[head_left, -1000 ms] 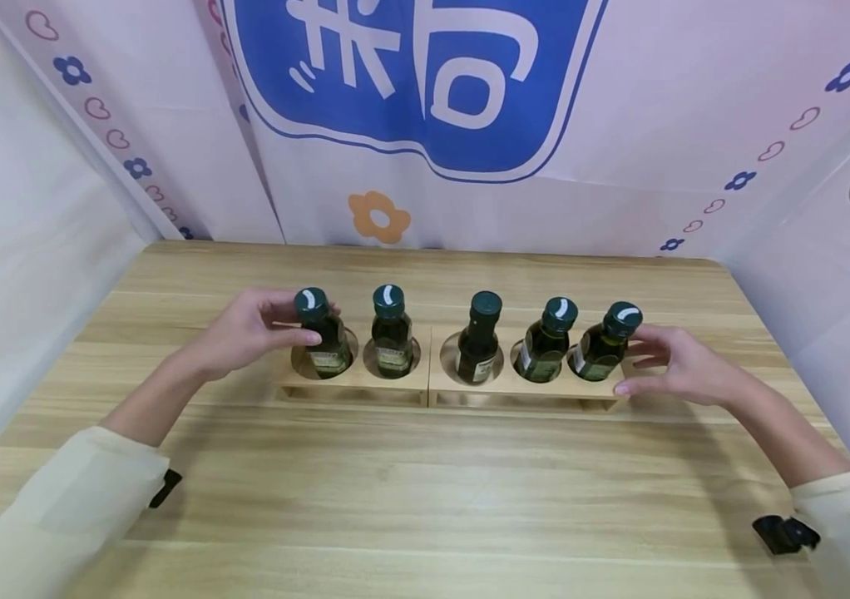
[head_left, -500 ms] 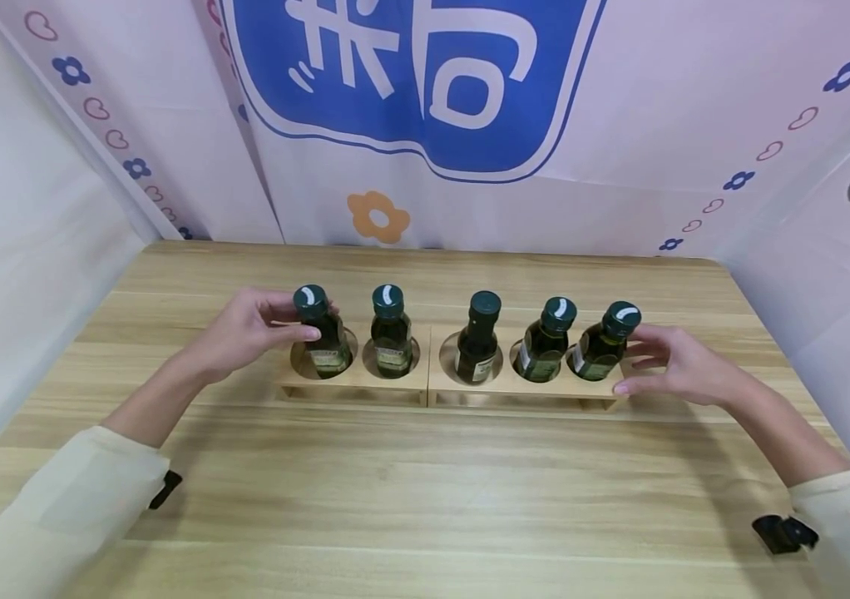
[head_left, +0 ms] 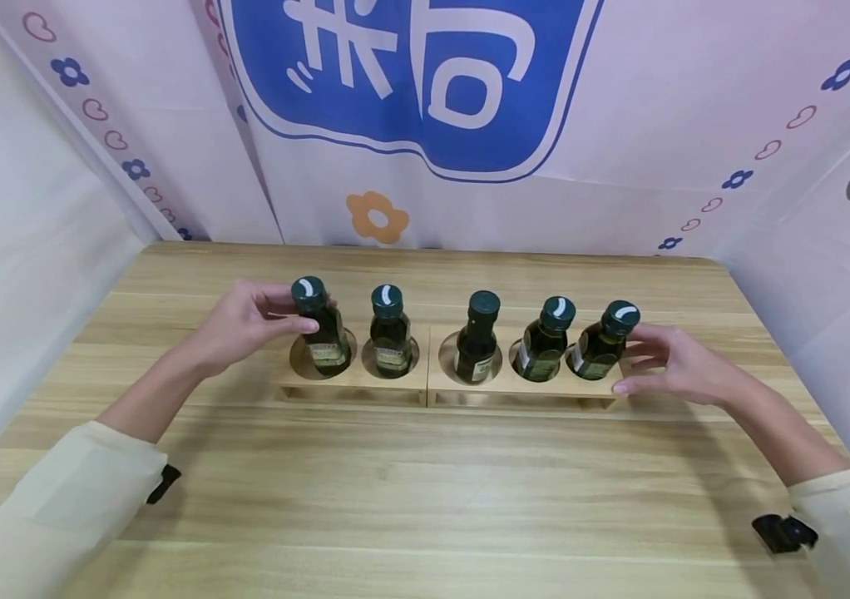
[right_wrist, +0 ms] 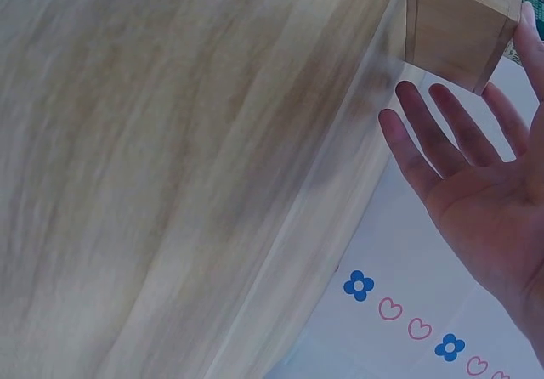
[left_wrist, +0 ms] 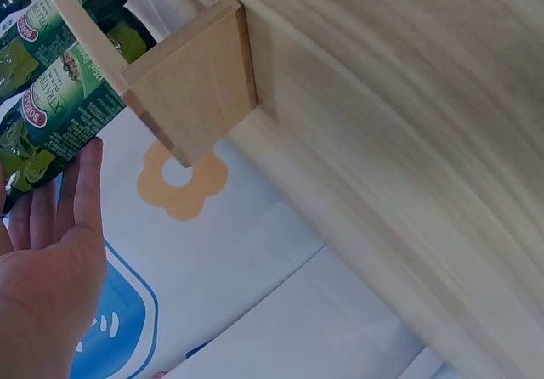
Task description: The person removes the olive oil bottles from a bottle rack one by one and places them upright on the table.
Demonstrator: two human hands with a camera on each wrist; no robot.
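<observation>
My left hand [head_left: 245,329] pinches the leftmost olive oil bottle [head_left: 326,337] near its shoulder, thumb in front and fingers behind. This dark green bottle's base still sits within its round hole in the wooden rack [head_left: 353,381]. In the left wrist view the fingers [left_wrist: 87,183] lie along the bottle [left_wrist: 72,103], which has a green label. My right hand [head_left: 675,366] is at the rack's right end, thumb at the front corner and forefinger beside the rightmost bottle [head_left: 600,345]. In the right wrist view its fingers are spread and extended near the rack's end panel [right_wrist: 459,35].
Between the outer bottles stand a second bottle [head_left: 392,333], a narrower-necked middle bottle [head_left: 478,337] and a fourth bottle [head_left: 542,341], each in a hole. The rack stands on a wood-grain table [head_left: 425,491]. Printed white sheets [head_left: 620,125] wall off the back and sides.
My left hand and the leftmost bottle have risen slightly, its cap now higher than before. The right hand and the other bottles have stayed in place.
</observation>
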